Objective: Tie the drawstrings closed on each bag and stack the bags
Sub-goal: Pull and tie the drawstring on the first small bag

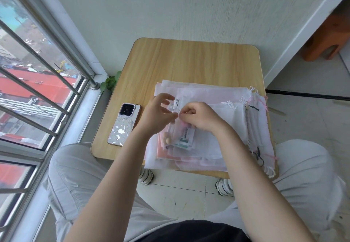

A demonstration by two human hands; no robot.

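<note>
Bags (pixel 217 98) stacked on table (pixel 189 58). Left hand (pixel 157 113) and right hand (pixel 200 117) both pinch drawstring (pixel 179 113) of small top bag (pixel 181 135).

I count one pale wooden tabletop (pixel 189 62), one patterned white phone (pixel 124 126), two bare hands, and one stack of sheer white and pink drawstring bags (pixel 217 98), too layered to number.

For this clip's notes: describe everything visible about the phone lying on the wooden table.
The slim rectangular phone with a white-and-rose patterned back lies flat, back up, near the left edge of the light wooden table. A dark square camera block sits at its far end. It lies just left of the stack of sheer fabric bags, apart from both hands; nothing touches it.
</note>
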